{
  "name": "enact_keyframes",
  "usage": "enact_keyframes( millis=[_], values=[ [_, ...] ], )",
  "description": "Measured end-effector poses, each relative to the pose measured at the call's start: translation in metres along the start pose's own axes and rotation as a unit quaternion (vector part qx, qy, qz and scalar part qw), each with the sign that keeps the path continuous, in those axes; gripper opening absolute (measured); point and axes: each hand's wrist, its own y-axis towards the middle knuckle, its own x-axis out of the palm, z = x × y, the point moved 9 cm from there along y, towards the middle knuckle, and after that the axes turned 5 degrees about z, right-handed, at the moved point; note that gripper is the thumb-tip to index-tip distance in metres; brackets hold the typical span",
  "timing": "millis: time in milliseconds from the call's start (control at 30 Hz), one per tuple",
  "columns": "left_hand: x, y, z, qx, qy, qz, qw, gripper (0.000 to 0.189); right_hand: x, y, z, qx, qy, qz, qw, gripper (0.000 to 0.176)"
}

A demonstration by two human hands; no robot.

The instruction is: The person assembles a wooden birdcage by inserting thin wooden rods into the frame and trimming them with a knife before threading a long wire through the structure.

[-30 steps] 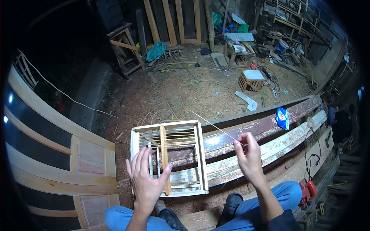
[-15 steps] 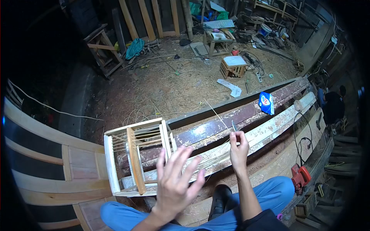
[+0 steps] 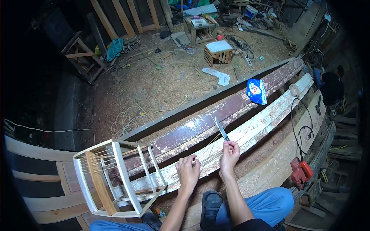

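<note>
My right hand [image 3: 230, 154] is closed on a knife [image 3: 221, 128] with a dark handle, its blade pointing up and away. Under and between my hands, thin light strips [image 3: 210, 154] of wood or cane lie on the whitish plank [image 3: 254, 133]. My left hand [image 3: 188, 171] hovers low at the near end of these strips, fingers curled in toward the thumb. Whether it pinches a strip is hidden. Left of it stands a small wooden frame [image 3: 127, 179], with thin rods set in a row along its far side.
A blue-and-white packet [image 3: 256, 91] lies on the dark red plank [image 3: 227, 109]. A red power tool [image 3: 300, 172] with a black cord rests at right. Slatted wooden furniture [image 3: 42, 173] is at left. Beyond, a slatted crate [image 3: 218, 52] stands on the shaving-covered floor. Another person [image 3: 332, 86] is at far right.
My left hand, spread and raised before, has dropped to the strips with its fingers curled. The knife blade now shows more fully in my right hand. The view has shifted right.
</note>
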Motion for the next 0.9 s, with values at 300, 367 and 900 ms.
enact_keyframes(
  millis=[300,367,900],
  values=[
    [0.072,0.008,-0.05,0.018,0.11,-0.028,0.993,0.021,0.012,-0.017,0.014,-0.085,-0.254,0.006,0.963,0.057],
    [0.078,0.008,-0.053,0.008,0.109,-0.04,0.993,0.022,0.016,-0.018,0.021,-0.078,-0.25,-0.011,0.965,0.055],
    [0.059,0.011,-0.054,0.03,0.072,-0.025,0.997,0.01,0.027,-0.024,0.028,-0.004,-0.195,-0.08,0.978,0.036]
  ],
)
